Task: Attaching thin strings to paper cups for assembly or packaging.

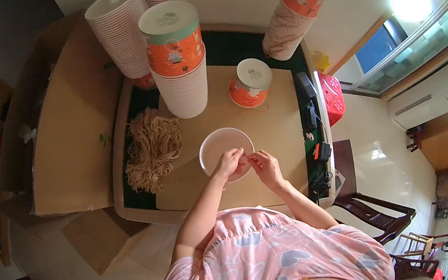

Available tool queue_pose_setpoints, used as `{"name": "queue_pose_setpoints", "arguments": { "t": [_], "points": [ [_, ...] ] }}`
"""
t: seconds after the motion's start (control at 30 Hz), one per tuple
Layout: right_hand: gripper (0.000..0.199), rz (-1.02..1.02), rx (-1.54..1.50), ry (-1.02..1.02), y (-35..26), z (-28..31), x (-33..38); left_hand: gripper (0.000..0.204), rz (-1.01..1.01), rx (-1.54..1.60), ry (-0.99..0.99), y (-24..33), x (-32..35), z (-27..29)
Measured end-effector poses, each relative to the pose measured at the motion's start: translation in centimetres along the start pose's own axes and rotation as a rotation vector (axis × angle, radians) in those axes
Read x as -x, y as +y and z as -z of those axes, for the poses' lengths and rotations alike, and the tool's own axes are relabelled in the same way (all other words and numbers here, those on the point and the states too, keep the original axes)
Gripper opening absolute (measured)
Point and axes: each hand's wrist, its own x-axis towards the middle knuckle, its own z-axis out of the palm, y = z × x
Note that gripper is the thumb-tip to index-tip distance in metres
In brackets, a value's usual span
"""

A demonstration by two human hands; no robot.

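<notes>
A white-lined paper bucket (215,145) stands mouth up on the brown board (282,147) in front of me. My left hand (231,161) is over its near right side, fingers pinched together. Just to the right, my right hand (265,167) is closed in a pinch beside the rim. The fingertips of both hands almost meet; whatever is between them is too small to make out. To the left lies a loose bundle of tan cords (153,147). Beyond the open bucket, an orange printed bucket (248,89) sits upside down, with a thin cord by its rim.
A tall stack of upturned buckets (183,87) rises at the back, with more stacked buckets (119,35) behind it. Another leaning stack (290,23) is at the far right corner. Black adapters (306,86) line the right edge. A large cardboard box (68,125) stands left; a dark chair (372,213) is right.
</notes>
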Motion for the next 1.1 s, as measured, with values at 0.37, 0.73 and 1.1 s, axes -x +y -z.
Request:
{"name": "queue_pose_setpoints", "arguments": {
  "t": [0.37,0.73,1.1],
  "points": [
    [0.01,-0.124,-0.189,0.101,0.1,0.4,1.0,0.019,0.081,-0.154,-0.037,-1.0,-1.7,-0.1],
    [0.004,-0.057,-0.1,0.116,-0.9,0.8,1.2,0.017,0.329,0.221,-0.293,-1.1,-1.8,0.2],
    [0.008,-0.047,-0.066,0.168,0.1,0.7,2.2,0.014,0.395,0.297,-0.137,-0.3,-0.6,-0.8]
  ]
}}
